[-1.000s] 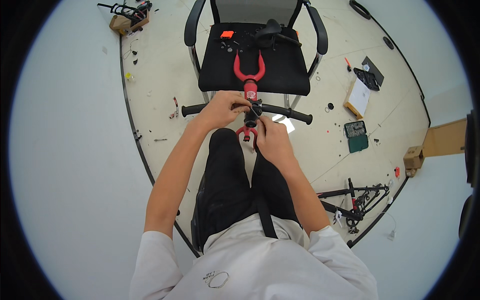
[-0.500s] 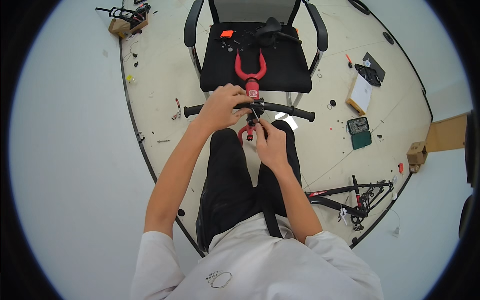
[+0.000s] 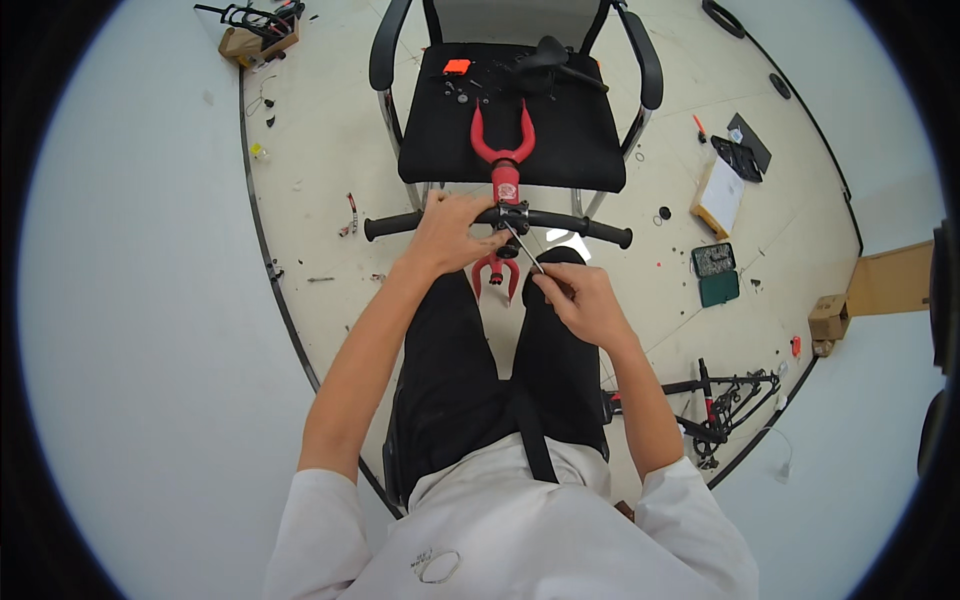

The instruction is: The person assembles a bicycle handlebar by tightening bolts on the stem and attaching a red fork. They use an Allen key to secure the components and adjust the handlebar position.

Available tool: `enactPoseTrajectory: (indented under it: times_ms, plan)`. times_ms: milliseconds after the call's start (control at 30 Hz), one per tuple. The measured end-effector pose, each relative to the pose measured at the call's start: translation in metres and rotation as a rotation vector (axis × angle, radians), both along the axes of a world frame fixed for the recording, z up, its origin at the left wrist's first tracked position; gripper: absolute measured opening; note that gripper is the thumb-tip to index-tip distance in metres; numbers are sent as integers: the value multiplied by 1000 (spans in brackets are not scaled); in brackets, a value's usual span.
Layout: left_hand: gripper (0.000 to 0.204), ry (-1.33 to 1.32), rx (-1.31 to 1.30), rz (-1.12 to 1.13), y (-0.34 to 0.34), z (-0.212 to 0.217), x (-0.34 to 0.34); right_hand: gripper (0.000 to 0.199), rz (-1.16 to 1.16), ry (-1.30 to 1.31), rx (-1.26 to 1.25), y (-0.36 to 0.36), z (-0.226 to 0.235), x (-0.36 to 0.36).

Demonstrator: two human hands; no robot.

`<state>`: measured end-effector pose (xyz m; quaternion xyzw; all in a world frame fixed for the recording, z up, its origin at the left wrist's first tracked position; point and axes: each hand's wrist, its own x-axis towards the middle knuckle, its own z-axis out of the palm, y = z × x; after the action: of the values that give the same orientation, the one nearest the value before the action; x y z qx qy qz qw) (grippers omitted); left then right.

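A red bicycle fork (image 3: 503, 160) with a black handlebar (image 3: 580, 226) clamped across it lies from my lap to the black chair seat (image 3: 440, 140). My left hand (image 3: 452, 232) grips the handlebar just left of the black stem clamp (image 3: 512, 214). My right hand (image 3: 582, 300) holds a thin metal hex key (image 3: 523, 249), whose tip sits at the stem clamp. The fork's lower red legs (image 3: 497, 274) hang between my knees.
Small black parts, a saddle (image 3: 548, 52) and an orange piece (image 3: 457, 67) lie on the chair seat. On the floor to the right are a green bit case (image 3: 718, 272), a booklet (image 3: 720, 194), cardboard boxes (image 3: 830, 318) and a black bicycle frame (image 3: 725, 395). Another box (image 3: 256, 38) sits far left.
My right hand has drawn back toward me and lower right, with the hex key now angled from it up to the stem clamp. My left hand stays on the handlebar.
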<state>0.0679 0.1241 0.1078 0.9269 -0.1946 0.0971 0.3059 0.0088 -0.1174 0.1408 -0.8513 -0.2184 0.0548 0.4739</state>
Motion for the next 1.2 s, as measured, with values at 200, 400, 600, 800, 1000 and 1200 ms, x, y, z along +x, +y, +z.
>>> enactPoseTrajectory:
  times_ms: [200, 400, 600, 800, 1000, 1200]
  plan:
    - [35, 34, 0, -57, -10, 9, 5, 18, 95, 23, -71, -15, 6, 11]
    - [36, 70, 22, -73, -12, 0, 13, 21, 54, -45, -104, -14, 15, 9]
    - [48, -92, 161, 221, -39, 7, -3, 53, -44, -94, -109, -21, 5, 2]
    - [71, -157, 123, 307, -58, 5, -7, 107, 1, -82, -298, -43, -7, 41]
    - [61, -201, 50, 322, -53, -6, 3, 118, 171, -18, -473, -37, 7, 66]
    - [55, -252, 7, 266, -39, -10, 6, 95, 283, -24, -492, -32, 20, 92]
